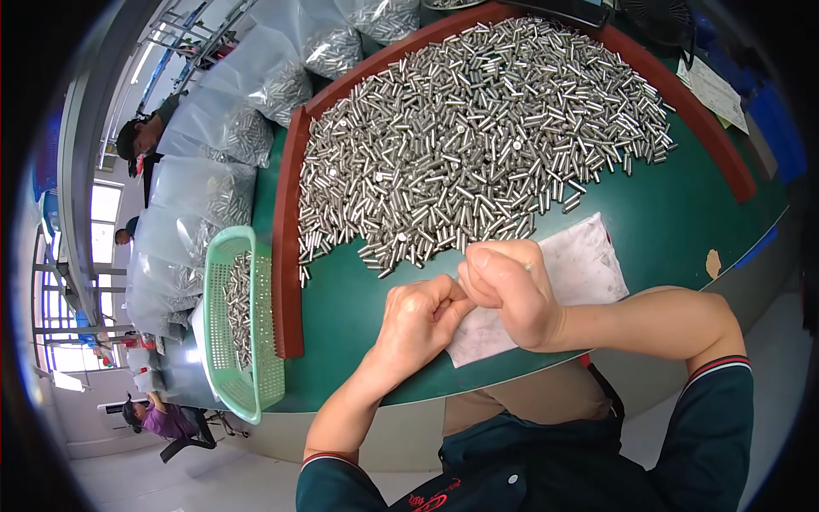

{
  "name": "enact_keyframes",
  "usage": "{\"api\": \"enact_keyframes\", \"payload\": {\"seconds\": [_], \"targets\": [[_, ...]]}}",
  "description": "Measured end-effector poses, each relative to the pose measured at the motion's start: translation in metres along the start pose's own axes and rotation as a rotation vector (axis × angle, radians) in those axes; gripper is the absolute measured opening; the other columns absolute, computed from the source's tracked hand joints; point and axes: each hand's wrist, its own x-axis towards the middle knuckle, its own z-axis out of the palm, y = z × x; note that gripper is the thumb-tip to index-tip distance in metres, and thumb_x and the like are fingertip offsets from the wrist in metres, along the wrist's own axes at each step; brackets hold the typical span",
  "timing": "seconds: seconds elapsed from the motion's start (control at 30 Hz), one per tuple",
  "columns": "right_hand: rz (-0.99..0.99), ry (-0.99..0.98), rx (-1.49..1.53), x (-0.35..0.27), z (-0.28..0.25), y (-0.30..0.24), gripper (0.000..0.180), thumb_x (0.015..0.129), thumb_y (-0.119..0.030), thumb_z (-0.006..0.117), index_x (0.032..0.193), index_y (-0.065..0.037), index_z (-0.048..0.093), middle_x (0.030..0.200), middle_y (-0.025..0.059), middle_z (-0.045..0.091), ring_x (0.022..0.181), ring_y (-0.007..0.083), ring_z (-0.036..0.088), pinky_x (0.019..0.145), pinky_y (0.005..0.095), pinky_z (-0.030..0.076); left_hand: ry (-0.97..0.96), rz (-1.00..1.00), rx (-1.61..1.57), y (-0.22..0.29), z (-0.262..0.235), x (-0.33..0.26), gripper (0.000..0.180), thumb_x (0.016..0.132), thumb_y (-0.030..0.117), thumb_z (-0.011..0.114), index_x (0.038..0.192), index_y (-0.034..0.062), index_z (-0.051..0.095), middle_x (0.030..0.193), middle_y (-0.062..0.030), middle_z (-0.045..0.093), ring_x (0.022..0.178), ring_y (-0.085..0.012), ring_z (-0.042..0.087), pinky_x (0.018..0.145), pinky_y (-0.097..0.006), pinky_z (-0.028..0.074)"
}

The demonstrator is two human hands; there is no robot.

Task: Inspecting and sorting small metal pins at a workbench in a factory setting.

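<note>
My left hand (pixel 415 322) is closed, its thumb and fingers pinched together beside the right one. Curled into a fist, my right hand (pixel 512 288) meets the left fingertips; what either hand holds, if anything, is hidden inside the fingers. Both are above the near part of the green tabletop (pixel 341 341), partly over a smudged whitish cloth (pixel 589 260). Just beyond them spreads a large heap of short, shiny metal pins (pixel 478 136).
A dark red raised border (pixel 288 256) bounds the heap. Left of it stands a pale green plastic basket (pixel 271 388) holding more pins. Clear plastic bags of pins (pixel 192 200) line the far left. Papers (pixel 715 92) lie at the right. Other people (pixel 166 420) are in the left background.
</note>
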Motion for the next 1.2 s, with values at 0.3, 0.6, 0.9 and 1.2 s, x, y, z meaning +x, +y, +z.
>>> {"api": "enact_keyframes", "payload": {"seconds": [0.3, 0.6, 0.9, 1.2], "targets": [[0.089, -0.029, 0.171, 0.005, -0.007, 0.007, 0.038, 0.084, -0.021, 0.036, 0.050, -0.009, 0.027, 0.043, -0.0001, 0.026, 0.040, 0.0088, 0.022, 0.041, 0.0242, 0.019, -0.169, -0.331, -1.326, -0.031, -0.020, 0.002, 0.011, 0.084, 0.013, 0.052, 0.091, 0.0040, 0.052, 0.079, -0.0048, 0.053, 0.051, -0.0035, 0.031, 0.047, -0.016, 0.027], [0.114, -0.028, 0.182, 0.009, -0.006, 0.003, 0.037, 0.084, -0.020, 0.035, 0.050, -0.009, 0.027, 0.042, -0.0001, 0.026, 0.040, 0.0088, 0.020, 0.041, 0.0243, 0.019, -0.146, -0.410, -1.378, -0.033, -0.026, 0.007, 0.019, 0.088, 0.019, 0.046, 0.093, 0.0016, 0.052, 0.078, -0.0066, 0.053, 0.056, -0.0052, 0.037, 0.050, -0.018, 0.032], [0.118, -0.023, 0.188, 0.010, -0.007, 0.002, 0.036, 0.084, -0.019, 0.035, 0.050, -0.009, 0.027, 0.042, 0.0003, 0.026, 0.040, 0.0085, 0.019, 0.040, 0.0242, 0.018, 0.272, -0.302, -0.439, -0.031, -0.019, 0.008, 0.019, 0.079, 0.017, 0.061, 0.069, 0.0019, 0.054, 0.054, 0.0063, 0.038, 0.048, -0.0037, 0.033, 0.044, -0.018, 0.026], [0.111, -0.010, 0.182, 0.009, -0.007, 0.001, 0.036, 0.083, -0.018, 0.034, 0.049, -0.009, 0.027, 0.043, 0.0000, 0.027, 0.040, 0.0083, 0.020, 0.041, 0.0240, 0.019, 0.231, -0.119, 0.098, -0.016, -0.008, 0.007, 0.006, 0.067, 0.006, 0.063, 0.069, 0.0019, 0.059, 0.041, -0.0015, 0.032, 0.036, -0.0101, 0.030, 0.037, -0.027, 0.027]]}}
